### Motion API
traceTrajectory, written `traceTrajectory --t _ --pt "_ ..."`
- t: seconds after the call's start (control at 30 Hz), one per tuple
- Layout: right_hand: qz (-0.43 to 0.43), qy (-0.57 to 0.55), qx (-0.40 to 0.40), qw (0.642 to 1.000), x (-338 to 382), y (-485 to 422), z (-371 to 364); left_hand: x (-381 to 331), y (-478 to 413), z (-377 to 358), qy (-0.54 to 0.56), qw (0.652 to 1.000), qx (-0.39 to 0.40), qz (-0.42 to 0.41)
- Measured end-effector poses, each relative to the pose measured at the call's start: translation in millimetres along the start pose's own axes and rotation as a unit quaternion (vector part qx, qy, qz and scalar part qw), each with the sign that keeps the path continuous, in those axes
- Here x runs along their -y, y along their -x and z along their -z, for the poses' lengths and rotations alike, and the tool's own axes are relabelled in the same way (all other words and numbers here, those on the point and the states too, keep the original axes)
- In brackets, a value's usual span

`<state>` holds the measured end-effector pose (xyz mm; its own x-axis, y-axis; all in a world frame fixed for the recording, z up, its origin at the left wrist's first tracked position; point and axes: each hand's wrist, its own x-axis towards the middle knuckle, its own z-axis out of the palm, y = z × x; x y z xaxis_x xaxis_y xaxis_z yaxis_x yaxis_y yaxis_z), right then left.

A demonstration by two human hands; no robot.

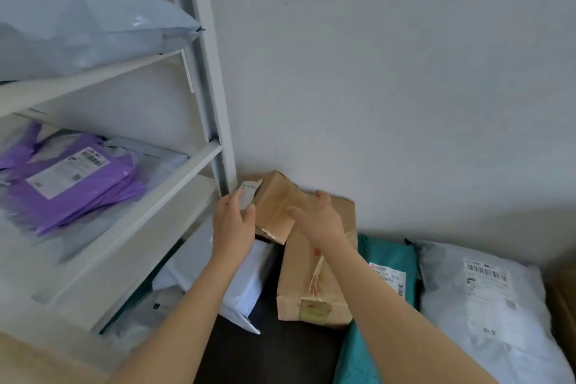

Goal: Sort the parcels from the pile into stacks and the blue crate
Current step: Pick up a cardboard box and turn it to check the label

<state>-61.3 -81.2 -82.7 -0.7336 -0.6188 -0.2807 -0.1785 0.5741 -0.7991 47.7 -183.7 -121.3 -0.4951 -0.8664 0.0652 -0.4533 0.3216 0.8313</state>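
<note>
**A:** What are the hands doing in the head view?

**B:** Both sit near the middle of the frame, by the wall. The left hand (233, 223) has its fingers spread around the left end of a small cardboard box (276, 206), with the thumb by a loose white label (249, 195) at that end. The right hand (318, 218) is open, fingers fanned over the box's right side; I cannot tell whether it presses on the cardboard or only hovers. Neither hand is closed into a firm grasp.

**A:** And where is the box?

**B:** It is tilted, against the wall, its lower end resting over a long cardboard box (314, 277) that runs toward the bottom of the frame on the dark floor (274, 352).

**A:** What else lies in the pile?

**B:** Left of the long box, a white mailer (246, 284). Right of it, a teal mailer (386, 265) with a barcode label, then a grey-white mailer (486, 305) at the lower right, also labelled.

**A:** And the left side of the frame?

**B:** A white shelf unit (199, 78). A pale blue-grey mailer (93, 28) lies on the upper shelf at upper left; purple mailers (71, 184) are stacked on the shelf below it. The blue crate is not in view.
</note>
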Motion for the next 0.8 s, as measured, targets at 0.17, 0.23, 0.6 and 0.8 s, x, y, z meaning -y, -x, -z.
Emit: traceTrajectory --t 0.17,0.23,0.6,0.8 --pt "-0.098 -0.126 -0.022 0.987 22 -32 -37 16 -33 1 0.042 0.996 0.066 0.032" --pt "-0.126 -0.144 -0.044 0.981 30 -39 -51 20 -40 0 0.053 0.994 0.087 0.036" --pt "-0.152 -0.11 -0.107 0.976 36 -56 -66 35 -60 -2 0.096 0.993 0.051 0.04" --pt "-0.118 -0.171 -0.125 0.97 28 -42 -32 25 -59 -1 0.085 0.996 -0.027 0.011"
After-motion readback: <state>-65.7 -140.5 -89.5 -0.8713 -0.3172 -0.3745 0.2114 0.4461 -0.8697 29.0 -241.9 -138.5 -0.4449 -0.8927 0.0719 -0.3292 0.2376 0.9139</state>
